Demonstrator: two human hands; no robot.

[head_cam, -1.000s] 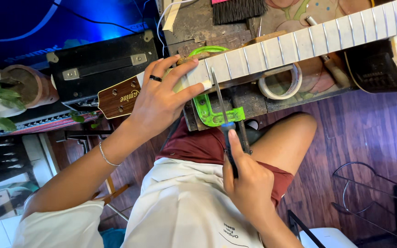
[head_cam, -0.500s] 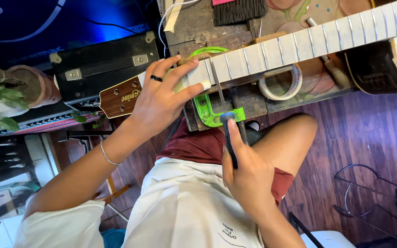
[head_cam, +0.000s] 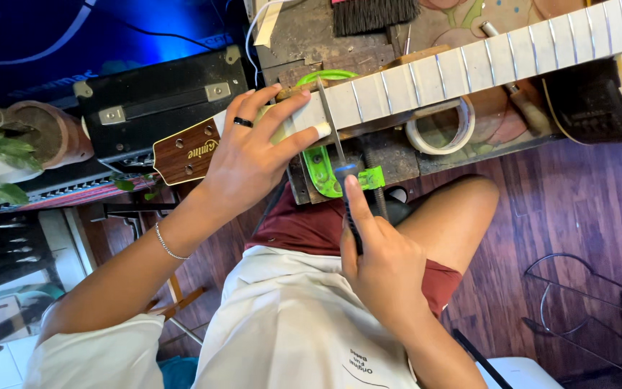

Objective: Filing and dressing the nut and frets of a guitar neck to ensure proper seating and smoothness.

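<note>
A guitar neck (head_cam: 469, 68) with a taped white fretboard and metal frets lies across a worn workbench, its brown headstock (head_cam: 185, 153) sticking out at the left. My left hand (head_cam: 253, 155) presses down on the neck near the nut, fingers spread over the first frets. My right hand (head_cam: 383, 263) grips the dark handle of a thin file (head_cam: 331, 130), index finger along the handle, with the blade lying across a fret. A green clamp (head_cam: 322, 173) sits under the neck beside the file.
A roll of tape (head_cam: 440, 126) lies under the neck on the workbench (head_cam: 325, 32). A black brush (head_cam: 376, 13) rests at the bench's far edge. A black case (head_cam: 160, 101) and potted plant (head_cam: 8, 144) stand at the left. Dark wood floor lies to the right.
My right hand has pushed the file a little forward across the fret. My left hand stays in place on the neck.
</note>
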